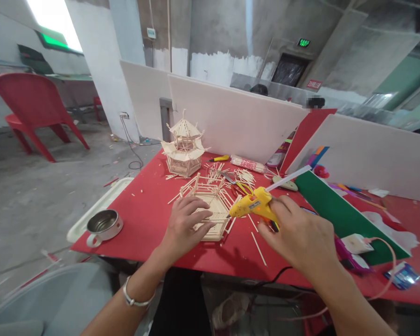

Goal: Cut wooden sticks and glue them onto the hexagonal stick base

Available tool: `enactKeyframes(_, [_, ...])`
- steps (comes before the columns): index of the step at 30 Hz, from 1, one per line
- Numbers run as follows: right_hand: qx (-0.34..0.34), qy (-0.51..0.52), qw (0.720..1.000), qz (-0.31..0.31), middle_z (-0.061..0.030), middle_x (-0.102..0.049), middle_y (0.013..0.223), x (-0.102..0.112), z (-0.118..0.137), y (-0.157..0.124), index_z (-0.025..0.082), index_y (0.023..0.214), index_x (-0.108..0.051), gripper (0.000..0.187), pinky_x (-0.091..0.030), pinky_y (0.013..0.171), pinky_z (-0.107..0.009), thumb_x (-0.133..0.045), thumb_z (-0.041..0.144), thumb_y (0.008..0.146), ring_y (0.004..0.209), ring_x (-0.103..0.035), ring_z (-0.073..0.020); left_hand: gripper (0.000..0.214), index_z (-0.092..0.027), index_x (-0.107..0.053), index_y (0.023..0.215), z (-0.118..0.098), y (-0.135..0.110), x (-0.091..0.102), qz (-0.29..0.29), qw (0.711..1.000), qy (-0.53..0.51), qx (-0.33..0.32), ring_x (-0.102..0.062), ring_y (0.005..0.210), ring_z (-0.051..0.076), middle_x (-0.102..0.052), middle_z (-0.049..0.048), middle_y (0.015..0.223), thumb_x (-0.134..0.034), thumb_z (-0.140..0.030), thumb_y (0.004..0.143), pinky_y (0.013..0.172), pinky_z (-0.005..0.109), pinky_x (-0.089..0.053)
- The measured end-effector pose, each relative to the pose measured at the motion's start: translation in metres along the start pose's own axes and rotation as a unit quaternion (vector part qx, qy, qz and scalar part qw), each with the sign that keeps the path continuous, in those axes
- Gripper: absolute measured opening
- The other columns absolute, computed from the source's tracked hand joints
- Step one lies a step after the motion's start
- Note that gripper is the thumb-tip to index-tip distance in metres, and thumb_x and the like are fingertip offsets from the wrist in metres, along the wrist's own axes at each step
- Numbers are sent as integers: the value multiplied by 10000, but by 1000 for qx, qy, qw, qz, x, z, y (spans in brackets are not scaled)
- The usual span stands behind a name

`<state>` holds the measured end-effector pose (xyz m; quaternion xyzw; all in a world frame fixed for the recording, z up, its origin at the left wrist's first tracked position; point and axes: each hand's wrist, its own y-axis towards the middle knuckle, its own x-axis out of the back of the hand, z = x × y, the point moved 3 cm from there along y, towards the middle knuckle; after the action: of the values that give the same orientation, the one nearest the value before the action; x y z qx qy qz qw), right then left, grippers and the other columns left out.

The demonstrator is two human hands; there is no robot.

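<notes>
My right hand (294, 228) is wrapped round a yellow glue gun (252, 205), a white glue stick (289, 178) jutting from its back. The nozzle points left, close to the fingertips of my left hand (187, 221). Between that thumb and forefinger is a thin wooden stick (220, 220), its end near the nozzle. Beneath lies a many-sided frame (215, 237) built of pale sticks, partly covered by my left hand. A finished-looking stick pagoda (184, 151) with two tiers of roof stands behind it.
Loose sticks (245, 177), yellow-handled pliers (243, 188), a yellow cutter (220, 158) and a bundle of sticks (248, 164) lie on the red table (136, 210). A metal cup (105, 226) stands near the left edge. A green board (350, 214) and a power strip (353, 259) are at right.
</notes>
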<state>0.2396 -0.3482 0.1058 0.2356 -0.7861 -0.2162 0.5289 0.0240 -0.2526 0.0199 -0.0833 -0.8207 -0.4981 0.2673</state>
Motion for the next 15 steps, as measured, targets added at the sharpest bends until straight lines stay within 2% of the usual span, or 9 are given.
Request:
enactKeyframes(5, [25, -27, 999, 0, -8, -666, 809, 1, 1, 9, 196, 919, -640, 207, -185, 477, -283, -548, 327, 787, 518, -509, -136, 86, -234, -709, 899, 0, -1, -1, 3, 1000, -5, 5, -617, 994, 236, -736, 46, 987, -729, -231, 815, 891, 436, -435])
enactKeyframes(15, [59, -23, 998, 3, -25, -679, 844, 6, 4, 18, 183, 890, -645, 179, -164, 485, -287, -540, 289, 790, 539, -509, -127, 87, -241, -708, 896, 2, -2, -3, 0, 1000, -11, 8, -628, 985, 242, -740, 43, 982, -733, -239, 813, 890, 435, -439])
